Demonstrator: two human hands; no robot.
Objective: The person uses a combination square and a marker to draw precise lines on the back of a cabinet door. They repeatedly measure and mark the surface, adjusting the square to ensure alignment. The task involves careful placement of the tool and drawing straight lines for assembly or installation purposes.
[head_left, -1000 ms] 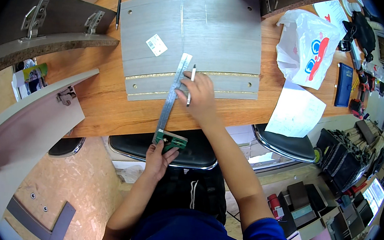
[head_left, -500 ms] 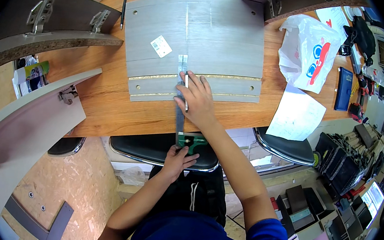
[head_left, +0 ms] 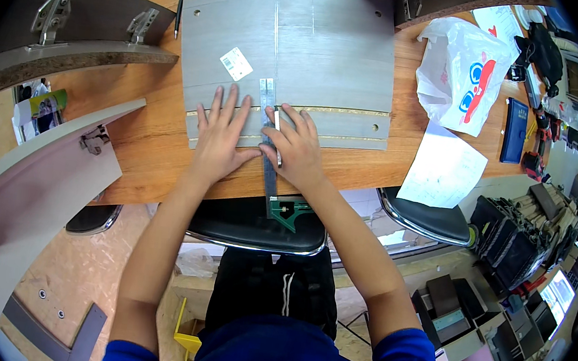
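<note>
A grey wood-grain board (head_left: 345,52) lies on the wooden table, with a white label (head_left: 236,63), corner holes and two narrow grooves across its near part. A combination square (head_left: 266,171) reaches onto it from the near side, its steel rule on the board and its green head (head_left: 289,213) past the table edge. My left hand (head_left: 217,143) rests flat on the board's near-left part, fingers spread, thumb close to the rule. With a white pen (head_left: 278,119) held between its fingers, my right hand (head_left: 298,150) rests at the rule's right side.
Panels with metal hinges (head_left: 52,18) stand at the left, another panel (head_left: 448,5) at the far right. A white plastic bag (head_left: 448,77), a paper sheet (head_left: 445,167) and a blue notebook (head_left: 514,132) lie right. A black pen (head_left: 179,10) lies left of the board. Black stools (head_left: 249,226) stand below the table edge.
My left hand has let go of the square's green head and moved up onto the board, left of the rule. My right hand keeps the pen beside the rule.
</note>
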